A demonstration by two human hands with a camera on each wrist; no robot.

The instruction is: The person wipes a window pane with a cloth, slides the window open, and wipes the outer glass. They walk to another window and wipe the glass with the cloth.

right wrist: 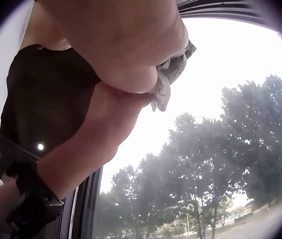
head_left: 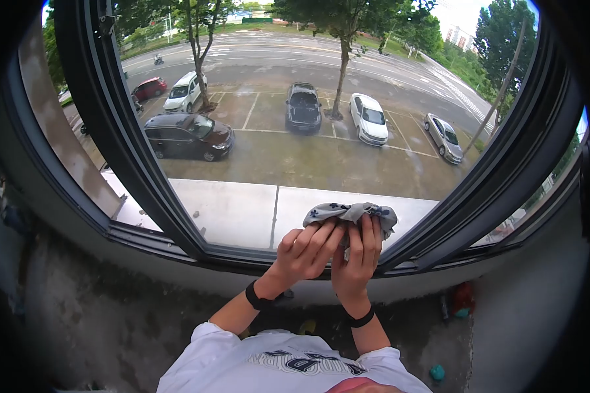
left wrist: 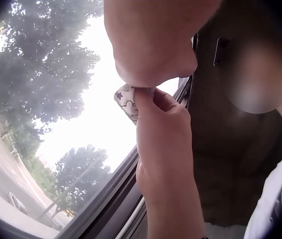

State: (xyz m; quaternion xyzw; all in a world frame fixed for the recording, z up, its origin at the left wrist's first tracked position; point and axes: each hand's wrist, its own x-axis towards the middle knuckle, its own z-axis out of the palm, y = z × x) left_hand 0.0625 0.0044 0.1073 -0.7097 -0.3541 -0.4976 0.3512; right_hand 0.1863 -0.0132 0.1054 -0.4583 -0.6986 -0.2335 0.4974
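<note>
A grey cloth [head_left: 351, 213] with a dark flower print is bunched against the lower part of the window glass [head_left: 275, 150]. My left hand [head_left: 305, 249] grips its lower left edge with curled fingers. Right beside it, my right hand [head_left: 359, 252] reaches up over the cloth and pinches it with the thumb. The two hands touch each other. In the left wrist view a corner of the cloth [left wrist: 126, 102] shows between my left palm [left wrist: 151, 40] and my right hand [left wrist: 163, 134]. In the right wrist view the cloth [right wrist: 168, 79] hangs below my right palm [right wrist: 121, 45].
A dark window frame [head_left: 121, 131] curves round the glass, and a rough concrete wall [head_left: 111, 308] lies below the sill. Outside are a pale ledge, parked cars and trees. An orange object [head_left: 463, 298] and a teal one [head_left: 437, 373] lie on the floor to the right.
</note>
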